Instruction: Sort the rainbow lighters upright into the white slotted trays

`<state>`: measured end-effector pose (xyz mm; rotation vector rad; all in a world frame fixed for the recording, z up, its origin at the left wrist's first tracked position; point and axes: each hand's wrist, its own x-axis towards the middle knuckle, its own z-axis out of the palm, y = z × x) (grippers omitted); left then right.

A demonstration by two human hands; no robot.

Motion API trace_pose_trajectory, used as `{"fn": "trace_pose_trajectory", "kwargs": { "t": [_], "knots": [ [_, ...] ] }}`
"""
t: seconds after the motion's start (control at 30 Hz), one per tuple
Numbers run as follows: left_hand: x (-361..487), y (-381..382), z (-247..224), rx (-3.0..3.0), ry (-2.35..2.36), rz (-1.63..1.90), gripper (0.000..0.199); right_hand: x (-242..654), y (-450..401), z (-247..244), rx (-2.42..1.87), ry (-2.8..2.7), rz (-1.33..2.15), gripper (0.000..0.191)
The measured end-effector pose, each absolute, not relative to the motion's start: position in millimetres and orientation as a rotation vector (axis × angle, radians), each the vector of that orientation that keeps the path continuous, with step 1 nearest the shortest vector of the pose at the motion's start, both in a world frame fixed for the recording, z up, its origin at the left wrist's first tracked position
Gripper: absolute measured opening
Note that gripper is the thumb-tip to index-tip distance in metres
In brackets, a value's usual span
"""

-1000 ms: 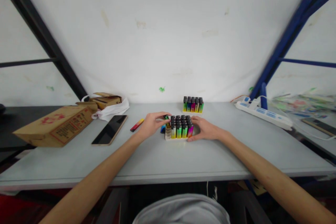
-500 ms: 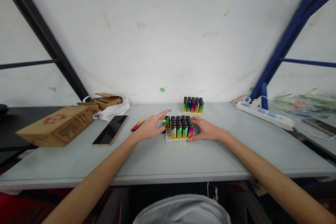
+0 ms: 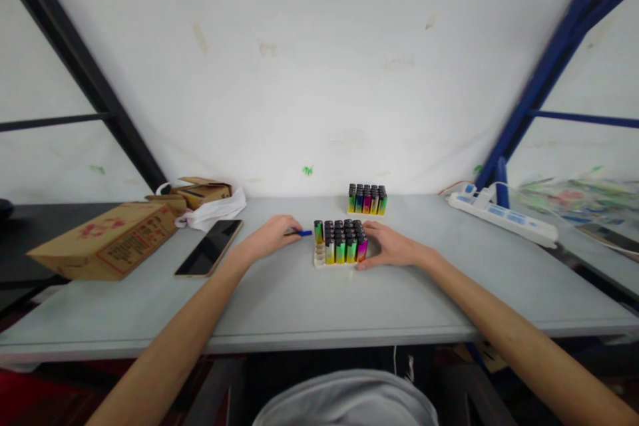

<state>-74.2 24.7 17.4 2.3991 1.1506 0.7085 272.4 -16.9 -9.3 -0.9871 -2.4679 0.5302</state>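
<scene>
A white tray (image 3: 319, 265) stands in the middle of the table, filled with several upright lighters (image 3: 341, 249) with black tops and bright coloured bodies. Its left column holds one green-and-orange lighter (image 3: 318, 231) at the back and bare slots in front. My right hand (image 3: 392, 245) grips the right side of this tray, thumb at the front corner and fingers behind. To the left of it, the curled fingers of my left hand (image 3: 277, 234) close on a slim lighter (image 3: 305, 233) whose blue end points right; most of it is hidden.
A second tray of lighters (image 3: 367, 200) stands near the wall. At left are a phone (image 3: 210, 249), a white plastic bag (image 3: 214, 212) and cardboard boxes (image 3: 110, 239). A white power strip (image 3: 504, 218) lies at right.
My left hand has pulled back left from the tray and its fingers have curled in. The red-and-yellow lighter that lay there no longer shows. My right hand stays on the tray.
</scene>
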Motion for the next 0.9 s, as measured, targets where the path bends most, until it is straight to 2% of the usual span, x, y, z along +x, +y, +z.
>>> {"fn": "trace_pose_trajectory", "kwargs": {
  "t": [0.27,0.4,0.77,0.9],
  "knots": [
    [-58,11,17,2.168,1.199,0.989,0.030,273,-17,-8,-0.996,-2.477,0.539,0.081],
    [-44,4,12,2.036,1.175,0.945,0.028,272,-17,-7,-0.989,-2.486,0.537,0.081],
    [-28,4,12,1.470,0.950,0.900,0.053,272,-17,-7,-0.977,-2.477,0.544,0.081],
    [-30,5,16,1.398,0.912,0.883,0.047,273,-17,-7,-0.997,-2.484,0.538,0.081]
  ]
}}
